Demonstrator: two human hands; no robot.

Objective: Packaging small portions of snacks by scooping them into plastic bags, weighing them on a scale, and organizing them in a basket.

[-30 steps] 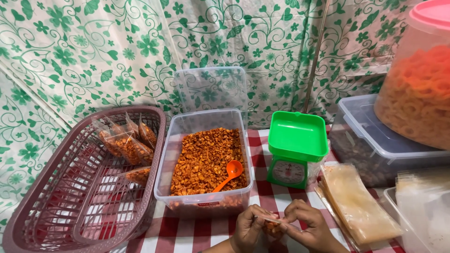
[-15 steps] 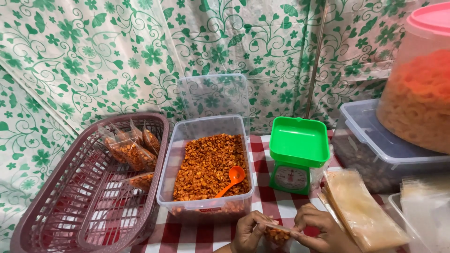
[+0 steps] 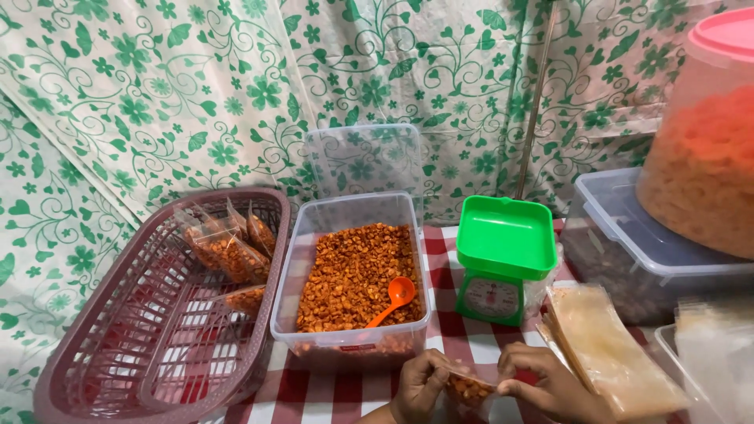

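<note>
At the bottom edge my left hand (image 3: 420, 386) and my right hand (image 3: 543, 382) pinch the top of a small clear plastic bag (image 3: 469, 387) partly filled with orange-brown snack. The bag hangs between them over the red-checked tablecloth (image 3: 459, 334). Just beyond the hands stands a clear tub (image 3: 349, 279) full of the same snack, with an orange spoon (image 3: 393, 298) lying in it. A green kitchen scale (image 3: 503, 259) stands to the tub's right.
A maroon plastic basket (image 3: 161, 314) on the left holds a few filled snack bags (image 3: 228, 247). A stack of empty clear bags (image 3: 605, 353) lies at the right. Lidded containers (image 3: 644, 251) and a large pink-lidded jar (image 3: 707, 141) stand at the far right. The tub's lid (image 3: 363, 161) leans on the curtain.
The view has tilted up a little, so my hands sit lower in the picture. Both hands still hold the small bag and have shifted slightly along its top.
</note>
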